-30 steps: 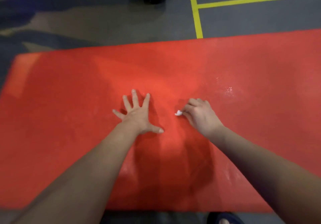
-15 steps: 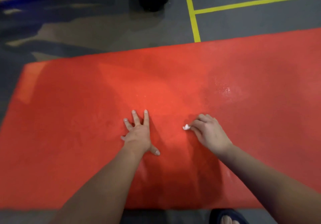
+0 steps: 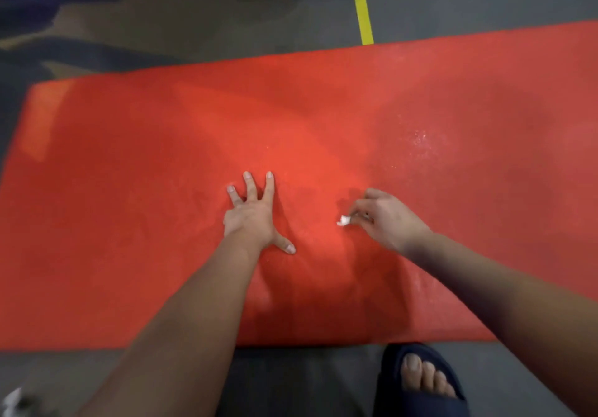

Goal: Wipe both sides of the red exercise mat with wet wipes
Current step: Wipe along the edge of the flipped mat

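Head-camera view: red exercise mat [image 3: 129, 222] lies flat on the grey floor [image 3: 161, 21]; left hand [image 3: 252, 219] presses it, fingers spread, while right hand [image 3: 388, 219] pinches a tiny balled wet wipe [image 3: 343, 221], likely too small to clean evenly.

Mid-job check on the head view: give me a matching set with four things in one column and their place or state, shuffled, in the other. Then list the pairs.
Things:
1. left hand
2. right hand
3. yellow tape line
4. dark blue open-toed sandal

Place or state:
A. pinches a small crumpled white wet wipe just above the mat
B. on the grey floor, beyond the mat's far edge
C. pressed flat, fingers spread, on the red exercise mat
D. on the floor at the mat's near edge

Pairs: 1-C, 2-A, 3-B, 4-D
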Available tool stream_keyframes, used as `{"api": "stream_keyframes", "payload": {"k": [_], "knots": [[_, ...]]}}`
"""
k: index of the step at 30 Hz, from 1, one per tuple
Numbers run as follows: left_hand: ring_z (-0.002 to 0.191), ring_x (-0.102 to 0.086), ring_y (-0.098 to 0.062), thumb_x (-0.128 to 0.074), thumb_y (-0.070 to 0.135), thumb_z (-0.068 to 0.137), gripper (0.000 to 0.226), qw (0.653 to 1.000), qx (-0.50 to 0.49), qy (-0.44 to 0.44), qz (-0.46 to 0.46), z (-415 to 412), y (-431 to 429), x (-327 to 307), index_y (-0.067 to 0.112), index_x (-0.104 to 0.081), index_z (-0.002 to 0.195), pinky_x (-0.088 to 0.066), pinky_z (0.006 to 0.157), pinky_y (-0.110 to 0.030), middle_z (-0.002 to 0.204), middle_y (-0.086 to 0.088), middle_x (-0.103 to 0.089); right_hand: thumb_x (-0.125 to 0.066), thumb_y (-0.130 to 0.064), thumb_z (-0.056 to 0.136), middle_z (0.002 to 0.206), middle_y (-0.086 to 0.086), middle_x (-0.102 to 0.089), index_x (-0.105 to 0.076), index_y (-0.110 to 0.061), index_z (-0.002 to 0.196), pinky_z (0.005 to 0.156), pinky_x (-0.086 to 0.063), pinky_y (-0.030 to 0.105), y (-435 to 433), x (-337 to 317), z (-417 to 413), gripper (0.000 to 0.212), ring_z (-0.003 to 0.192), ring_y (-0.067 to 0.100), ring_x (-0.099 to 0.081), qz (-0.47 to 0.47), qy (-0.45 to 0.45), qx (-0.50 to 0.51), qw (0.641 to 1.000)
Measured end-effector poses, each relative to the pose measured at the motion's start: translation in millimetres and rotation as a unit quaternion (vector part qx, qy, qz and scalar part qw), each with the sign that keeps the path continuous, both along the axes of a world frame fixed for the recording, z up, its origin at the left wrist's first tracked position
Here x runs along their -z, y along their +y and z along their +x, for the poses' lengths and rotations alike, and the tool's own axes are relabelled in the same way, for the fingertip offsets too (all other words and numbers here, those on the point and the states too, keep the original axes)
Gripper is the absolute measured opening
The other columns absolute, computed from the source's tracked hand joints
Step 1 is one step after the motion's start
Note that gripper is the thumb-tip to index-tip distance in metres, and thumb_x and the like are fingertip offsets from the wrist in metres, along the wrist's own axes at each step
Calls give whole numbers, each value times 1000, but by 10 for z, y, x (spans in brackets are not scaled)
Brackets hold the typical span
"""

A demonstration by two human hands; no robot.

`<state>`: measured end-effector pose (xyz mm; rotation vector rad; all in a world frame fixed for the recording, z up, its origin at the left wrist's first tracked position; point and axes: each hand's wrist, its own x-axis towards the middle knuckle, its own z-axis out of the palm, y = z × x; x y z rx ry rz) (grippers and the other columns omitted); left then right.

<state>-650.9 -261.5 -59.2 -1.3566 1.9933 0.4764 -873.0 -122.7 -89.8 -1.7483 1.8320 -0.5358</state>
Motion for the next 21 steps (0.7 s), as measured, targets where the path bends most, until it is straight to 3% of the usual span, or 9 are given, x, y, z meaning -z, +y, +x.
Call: {"api": "stream_keyframes", "payload": {"k": [4,7,9,13,18,21], "knots": [[153,17,-45,-93,68,40,171,1000,-3,-3,2,-15,10,-25,40,32,153,-42,106,-64,164,-5,36,-75,-3,83,83,11,-61,-76,-9,90,75,-45,34,-96,-9,-104,9,78,34,-65,-19,18,72,997],[153,17,-46,-94,68,39,172,1000,-3,6,-3,1,23,-22,41,32,153,-42,105,-65,164,-5,36,-71,-10,88,82,-1,-59,-77,-17,93,76,-45,25,147,-41,95,11,77,13,-58,-9,-22,-48,999],[153,17,-46,-95,67,38,171,1000,-5,14,-6,5,27,-17,45,32,151,-42,104,-66,164,-5,36,-73,-11,89,81,-7,-53,-77,-18,93,73,-41,20,299,-57,143,9,72,5,-51,-1,-25,-60,998],[151,16,-51,-97,61,40,166,1000,-9,26,4,-30,30,-23,60,34,143,-39,107,-70,162,-9,38,-77,-2,82,77,1,-54,-77,-16,87,69,-44,30,385,31,67,14,68,20,-58,-32,-5,65,997],[151,18,-52,-99,55,42,162,999,-24,27,21,-75,33,-60,66,28,142,-33,111,-72,160,-10,42,-69,-13,80,77,-5,-55,-77,-20,85,69,-50,36,680,26,385,11,70,17,-59,4,-27,-83,996],[150,20,-52,-99,54,42,162,999,-29,29,28,-82,24,-58,67,28,142,-32,111,-73,159,-10,43,-64,-21,83,83,-1,-59,-75,-21,86,67,-52,45,692,137,350,12,74,26,-60,-11,13,-3,1000]]}}
